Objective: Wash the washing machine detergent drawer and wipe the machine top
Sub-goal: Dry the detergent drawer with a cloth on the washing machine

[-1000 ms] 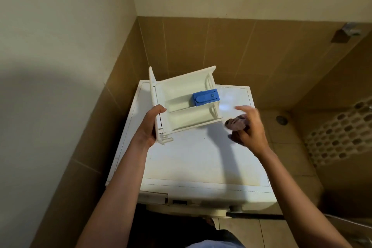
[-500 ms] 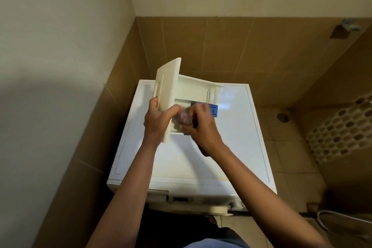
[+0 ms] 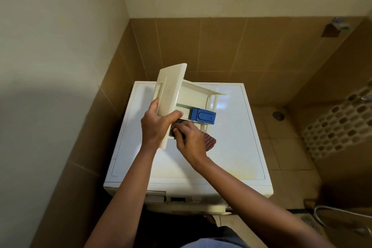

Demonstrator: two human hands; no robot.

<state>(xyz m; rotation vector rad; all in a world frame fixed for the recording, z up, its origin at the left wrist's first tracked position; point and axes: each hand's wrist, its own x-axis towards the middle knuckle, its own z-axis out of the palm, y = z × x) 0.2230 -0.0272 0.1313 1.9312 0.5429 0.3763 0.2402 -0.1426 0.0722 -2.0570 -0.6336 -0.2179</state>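
Head view. 1 washing machine, seen from above, set into a tiled corner. Its white top [image 3: 231,147] is glossy, with a yellowish stain along the front right edge.

1 detergent drawer [image 3: 171,94], cream plastic, is held in the air over the rear left part of the top, not resting on it. The front panel is tilted up and faces left. The open compartments face right.

1 blue insert [image 3: 203,116] sits in the drawer body, right of the panel.

Left hand [image 3: 156,125]: clamped on the lower end of the front panel, fingers on the outer face, thumb curled over the inner edge.

Right hand [image 3: 190,141]: fingers curled around 1 dark reddish cloth [image 3: 210,141], pushing it against the near end of the drawer just below the blue insert. A ribbed corner of the cloth sticks out right of the knuckles.

Floor, right of the machine: 1 round drain [image 3: 278,115] and 1 metal hose [image 3: 342,212] near the front right corner.
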